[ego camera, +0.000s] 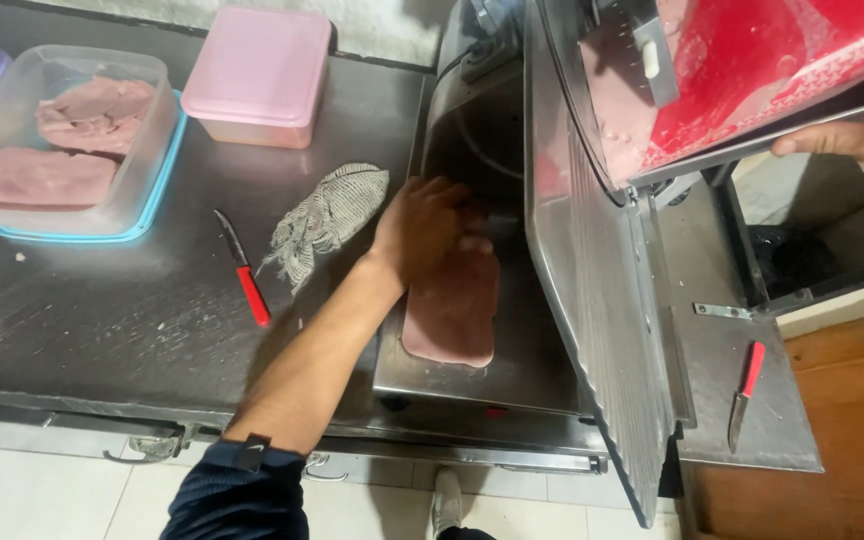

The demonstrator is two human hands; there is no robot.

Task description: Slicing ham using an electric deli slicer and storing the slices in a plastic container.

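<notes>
My left hand (427,225) rests palm down on the top end of a pile of pink meat slices (452,315) lying on the steel receiving plate of a meat slicer (592,300). My right hand (857,140) grips the edge of the slicer's carriage at the upper right. On that carriage sits a block of pink meat in red wrapping (752,60), pressed toward the blade guard.
On the dark steel counter (132,320) stand a clear tub of meat slices (62,140) and a pink lidded box (257,75). A grey rag (327,215) and a red-handled knife (244,270) lie nearby. Another red-handled knife (747,390) lies on the slicer's right shelf.
</notes>
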